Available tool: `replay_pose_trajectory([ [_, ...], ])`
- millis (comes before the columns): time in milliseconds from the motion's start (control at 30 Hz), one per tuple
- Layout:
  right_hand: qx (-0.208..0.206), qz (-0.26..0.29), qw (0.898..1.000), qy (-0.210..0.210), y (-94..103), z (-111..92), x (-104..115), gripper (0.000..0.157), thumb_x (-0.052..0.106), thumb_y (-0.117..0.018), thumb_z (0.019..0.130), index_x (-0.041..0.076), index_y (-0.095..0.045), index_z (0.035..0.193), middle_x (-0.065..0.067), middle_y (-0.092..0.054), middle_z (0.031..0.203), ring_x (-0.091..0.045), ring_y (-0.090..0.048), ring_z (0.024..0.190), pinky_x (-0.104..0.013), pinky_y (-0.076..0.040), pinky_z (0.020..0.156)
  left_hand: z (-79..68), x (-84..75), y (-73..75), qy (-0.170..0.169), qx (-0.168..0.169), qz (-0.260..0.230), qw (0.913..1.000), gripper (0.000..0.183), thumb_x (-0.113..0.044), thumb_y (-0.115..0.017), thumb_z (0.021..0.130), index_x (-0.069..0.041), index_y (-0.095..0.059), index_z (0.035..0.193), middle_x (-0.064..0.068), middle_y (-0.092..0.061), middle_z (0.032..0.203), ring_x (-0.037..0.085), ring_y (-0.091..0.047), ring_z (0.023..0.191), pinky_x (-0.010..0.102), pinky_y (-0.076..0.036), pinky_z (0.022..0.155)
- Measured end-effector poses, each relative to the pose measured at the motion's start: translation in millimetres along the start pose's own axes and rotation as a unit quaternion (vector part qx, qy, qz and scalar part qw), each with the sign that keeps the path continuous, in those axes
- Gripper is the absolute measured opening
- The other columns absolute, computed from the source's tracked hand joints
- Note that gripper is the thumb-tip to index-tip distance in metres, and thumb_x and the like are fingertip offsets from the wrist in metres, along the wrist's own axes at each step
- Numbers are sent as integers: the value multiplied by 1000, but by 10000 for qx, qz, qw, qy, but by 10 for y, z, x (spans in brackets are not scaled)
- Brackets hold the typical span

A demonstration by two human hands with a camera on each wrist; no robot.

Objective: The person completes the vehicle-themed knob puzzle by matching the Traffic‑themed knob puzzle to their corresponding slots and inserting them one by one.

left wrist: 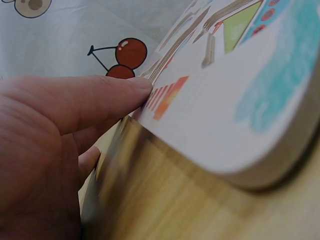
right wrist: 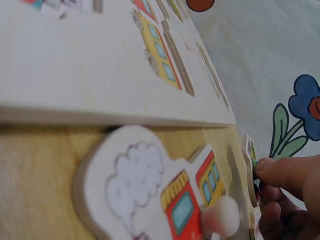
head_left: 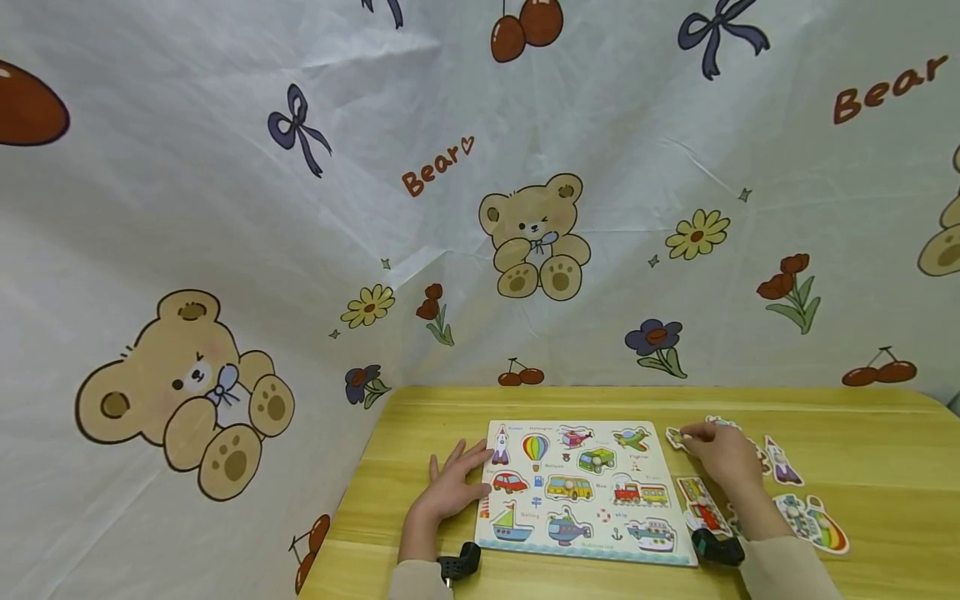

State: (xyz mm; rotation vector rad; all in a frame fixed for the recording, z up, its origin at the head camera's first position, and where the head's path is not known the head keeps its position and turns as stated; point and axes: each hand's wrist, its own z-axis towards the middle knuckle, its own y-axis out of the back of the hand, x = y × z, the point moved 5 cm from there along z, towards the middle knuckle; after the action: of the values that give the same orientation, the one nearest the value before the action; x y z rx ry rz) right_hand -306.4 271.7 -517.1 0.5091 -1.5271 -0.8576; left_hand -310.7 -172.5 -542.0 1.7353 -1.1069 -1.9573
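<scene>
Your left hand [head_left: 450,492] lies at the left edge of the puzzle board [head_left: 637,467], its fingers spread and fairly straight, gripping nothing. In the left wrist view, its thumb tip touches the board just beside the red stripes, and the board's thick edge and rounded corner show nearby.

Your right hand [head_left: 723,454] is past the board's right edge, near its far corner. Its fingers pinch a small green-printed piece [right wrist: 250,170]; you cannot tell whether that piece is off the worktop [head_left: 892,475].

Room is tight along the right edge: the train piece [head_left: 703,507] lies just beside it, its pale knob [right wrist: 220,216] standing up under your right hand, and the dark wrist device [head_left: 717,547] sits close to the board's near right corner. More pieces crowd around your hand and are partly hidden by it. The rocket piece [head_left: 783,461] lies to its right, and nearer you is the rainbow-striped piece [head_left: 828,527], with another piece against its left side.

Wide worktop stretches right of these pieces. A narrower strip runs between the board's far edge and the printed cloth [head_left: 600,358].
</scene>
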Motion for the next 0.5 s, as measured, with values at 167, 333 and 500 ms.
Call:
replay_pose_trajectory([
  [167, -153, 133, 9995, 238, 0, -32, 138, 31, 24, -62, 96, 3, -73, 115, -29, -67, 121, -47, -62, 106, -49, -50, 75, 3, -1, 2, 23, -3, 11, 10000, 58, -19, -70, 90, -19, -54, 146, 0, -37, 162, 37, -12, 156, 72, 18, 114],
  [333, -152, 330, 9990, 262, -43, -27, 229, 28, 22, -64, 94, 3, -74, 111, -27, -69, 118, -45, -62, 105, -46, -48, 77, 10, 13, -7, 46, -12, -10, 10000, 58, -20, -70, 90, -19, -54, 145, 0, -37, 162, 36, -12, 156, 71, 18, 115],
  [500, 11, 384, 9987, 340, -98, -35, 283, 25, 19, -65, 93, 3, -75, 110, -27, -69, 116, -43, -63, 104, -48, -50, 79, 8, 10, -15, 23, -30, -3, 10000, 57, -20, -69, 90, -19, -54, 145, 0, -37, 162, 36, -12, 156, 71, 18, 115],
])
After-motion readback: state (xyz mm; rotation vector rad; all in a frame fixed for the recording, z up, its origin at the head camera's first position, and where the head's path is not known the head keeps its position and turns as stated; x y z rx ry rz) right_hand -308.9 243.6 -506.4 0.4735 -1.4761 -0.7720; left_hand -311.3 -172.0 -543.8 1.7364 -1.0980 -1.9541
